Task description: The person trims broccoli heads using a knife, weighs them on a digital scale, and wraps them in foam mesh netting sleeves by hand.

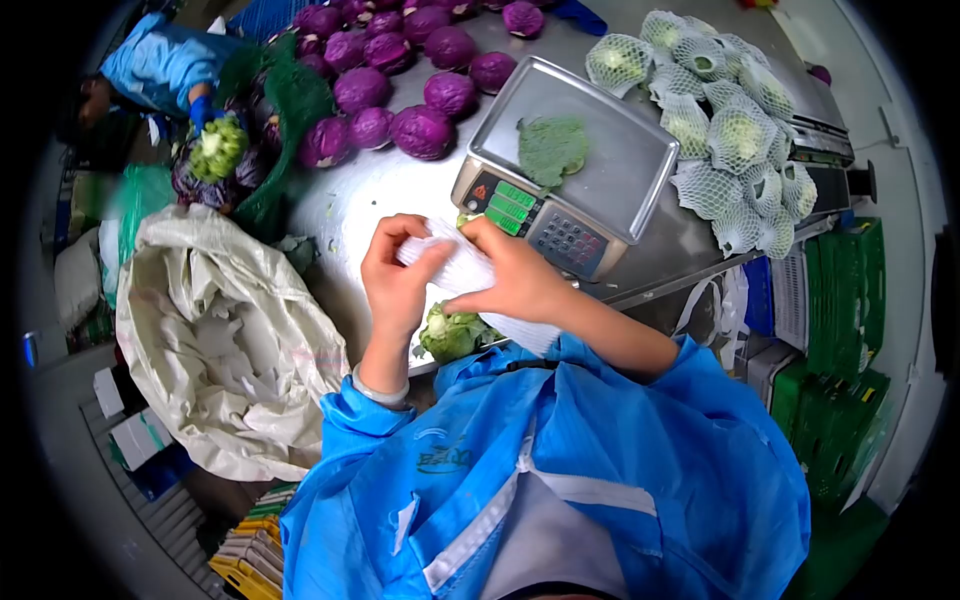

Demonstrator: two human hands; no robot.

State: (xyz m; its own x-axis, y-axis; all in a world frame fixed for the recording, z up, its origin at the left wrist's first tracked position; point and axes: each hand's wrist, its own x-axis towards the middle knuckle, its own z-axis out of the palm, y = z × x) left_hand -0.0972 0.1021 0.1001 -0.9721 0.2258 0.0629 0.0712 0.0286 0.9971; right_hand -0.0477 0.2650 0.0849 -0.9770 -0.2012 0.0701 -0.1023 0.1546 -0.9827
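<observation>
My left hand (pixel 393 275) and my right hand (pixel 520 272) meet over the table's front edge, both closed on a white foam net sleeve (pixel 455 262). The sleeve is bunched between my fingers, and its long end hangs below my right hand. A little green shows beside my right fingers; I cannot make out what it belongs to. Just under my hands a green lettuce head (pixel 452 334) rests at the table edge. Behind my right hand stands a scale (pixel 575 240) with a lit green display, and a loose green leaf (pixel 552 150) lies on its tray (pixel 620 170).
Purple cabbages (pixel 422 131) cover the far table (pixel 345 200). Netted heads (pixel 740 135) are piled at the right. An open white sack (pixel 175 340) stands at left. A co-worker's gloved hand (pixel 203 112) holds a green vegetable (pixel 218 148). Green crates (pixel 845 300) are stacked at right.
</observation>
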